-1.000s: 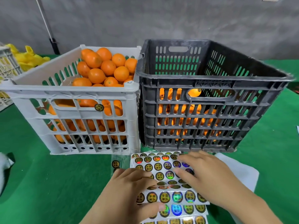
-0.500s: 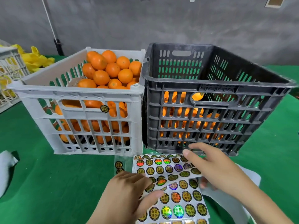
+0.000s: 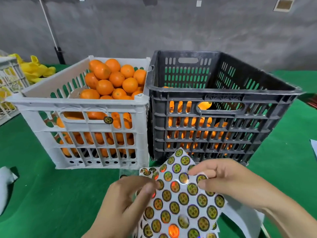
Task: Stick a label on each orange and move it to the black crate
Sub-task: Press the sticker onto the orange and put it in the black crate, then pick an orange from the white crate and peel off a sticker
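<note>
viewing from the head camera: the person is working the label-peeling step, and neither hand is holding an orange yet. the left hand (image 3: 127,203) is gripping the left edge of the label sheet (image 3: 185,205), with fingers curled over its face (motion blur is hiding their exact positions). the right hand (image 3: 228,182) is pinching the upper right edge of the label sheet, thumb and forefinger closing together on one label (image 3: 201,178). whether that label is lifting off the backing cannot be told. the label sheet is being held tilted above the green table cover (image 3: 42,194), just in front of both crates.

to do this step well, judging from the frame, the left hand should be bracing the label sheet taut while the right thumb is rolling the label's rim upward. the thumb should be touching only the rim, so the adhesive is not picking up dirt.

the oranges (image 3: 111,79) are lying heaped in the white crate (image 3: 77,102), well apart from the fingers, ahead and to the left. the black crate (image 3: 223,92), standing against the white crate's right side, is holding more oranges behind its slats.
</note>
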